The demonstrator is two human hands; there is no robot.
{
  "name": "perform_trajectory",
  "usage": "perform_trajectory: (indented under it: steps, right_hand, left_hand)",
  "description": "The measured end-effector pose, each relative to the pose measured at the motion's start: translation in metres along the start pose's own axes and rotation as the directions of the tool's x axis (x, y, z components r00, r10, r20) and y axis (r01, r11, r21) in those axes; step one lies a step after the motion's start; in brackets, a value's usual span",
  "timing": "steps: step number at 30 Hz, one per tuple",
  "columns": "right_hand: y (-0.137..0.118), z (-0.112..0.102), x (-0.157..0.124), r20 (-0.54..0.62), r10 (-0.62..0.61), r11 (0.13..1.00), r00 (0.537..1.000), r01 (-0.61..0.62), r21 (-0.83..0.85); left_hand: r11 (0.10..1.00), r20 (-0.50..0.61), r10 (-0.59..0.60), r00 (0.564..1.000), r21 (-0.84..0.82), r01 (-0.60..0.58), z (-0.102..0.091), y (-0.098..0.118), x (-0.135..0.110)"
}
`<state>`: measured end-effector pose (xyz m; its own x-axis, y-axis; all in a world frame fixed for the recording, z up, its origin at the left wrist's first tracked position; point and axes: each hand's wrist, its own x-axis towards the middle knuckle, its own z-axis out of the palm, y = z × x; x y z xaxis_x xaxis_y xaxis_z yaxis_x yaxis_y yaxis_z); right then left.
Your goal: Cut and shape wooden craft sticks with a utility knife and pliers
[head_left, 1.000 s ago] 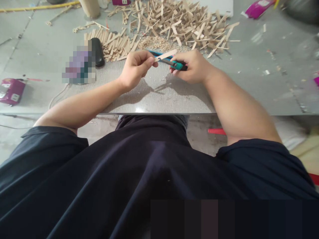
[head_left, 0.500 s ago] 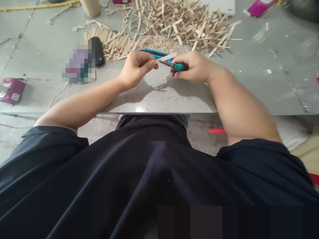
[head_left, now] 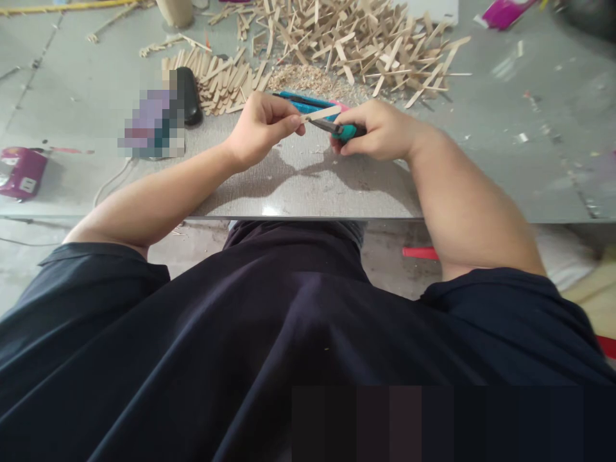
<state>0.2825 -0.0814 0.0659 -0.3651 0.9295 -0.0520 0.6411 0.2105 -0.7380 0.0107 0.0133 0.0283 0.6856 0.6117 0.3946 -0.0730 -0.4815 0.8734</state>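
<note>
Between thumb and fingers, my left hand (head_left: 264,127) pinches one end of a pale flat wooden craft stick (head_left: 323,114), which points to the right. My right hand (head_left: 380,131) is closed around the teal and black handle of a pair of pliers (head_left: 339,129), perhaps cutting pliers. Their dark jaws meet the stick close to my left fingertips; whether they bite into it is too small to tell. Behind the hands lies a blue tool or case (head_left: 303,102), partly hidden. Small wood chips (head_left: 308,79) are heaped just beyond it.
A large pile of loose craft sticks (head_left: 356,45) covers the back, with neater stacked sticks (head_left: 224,83) to its left. Left of these are a black rounded object (head_left: 188,96) and a blurred-out device with a cable (head_left: 103,186). A purple item (head_left: 26,173) sits far left. The table edge (head_left: 308,219) is near my body.
The hands keep almost the same place and grips. The stick tilts slightly lower at its right end, and the view has shifted a little.
</note>
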Motion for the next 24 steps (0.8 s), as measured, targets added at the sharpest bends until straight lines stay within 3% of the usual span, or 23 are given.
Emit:
perform_trajectory:
  steps: [8, 17, 24]
  right_hand:
    - [-0.007, 0.001, 0.0, 0.045, -0.003, 0.995, 0.999, -0.002, 0.103]
    - [-0.013, 0.003, -0.006, -0.071, 0.026, 0.996, 0.997, -0.032, -0.086]
    - [-0.013, 0.004, -0.008, -0.145, -0.098, 0.964, 0.985, 0.057, -0.261]
  left_hand:
    - [0.998, -0.075, -0.043, 0.996, -0.049, 0.039, 0.007, 0.021, -0.009]
    - [0.996, -0.016, -0.091, 0.996, 0.013, 0.091, -0.005, 0.025, -0.002]
    - [0.997, 0.095, -0.081, 0.992, 0.016, 0.079, -0.02, 0.033, -0.001]
